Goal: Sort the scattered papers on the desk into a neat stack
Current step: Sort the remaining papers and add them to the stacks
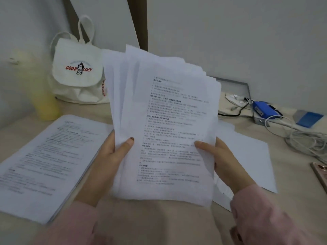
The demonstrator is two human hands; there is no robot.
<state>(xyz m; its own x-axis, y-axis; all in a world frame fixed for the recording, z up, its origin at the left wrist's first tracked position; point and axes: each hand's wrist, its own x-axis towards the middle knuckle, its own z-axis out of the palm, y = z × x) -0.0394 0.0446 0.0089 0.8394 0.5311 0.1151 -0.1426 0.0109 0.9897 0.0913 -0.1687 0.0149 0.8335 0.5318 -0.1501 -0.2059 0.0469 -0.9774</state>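
I hold a fanned bundle of printed papers [164, 124] upright above the beige desk [155, 221]. My left hand [109, 160] grips its left edge, thumb on the front sheet. My right hand [221, 160] grips the right edge, thumb also on the front. The sheets' top edges are uneven and splayed. A second stack of printed papers [47, 160] lies flat on the desk at the left. Blank white sheets [251, 161] lie on the desk at the right, partly hidden behind the bundle and my right hand.
A white cloth bag [77, 73] with red lettering leans on the wall at the back left, a yellow bottle [46, 105] in front of it. At the right are a blue device [263, 110], white cables [304, 138], a blue card [309, 118] and a pink phone [320, 174].
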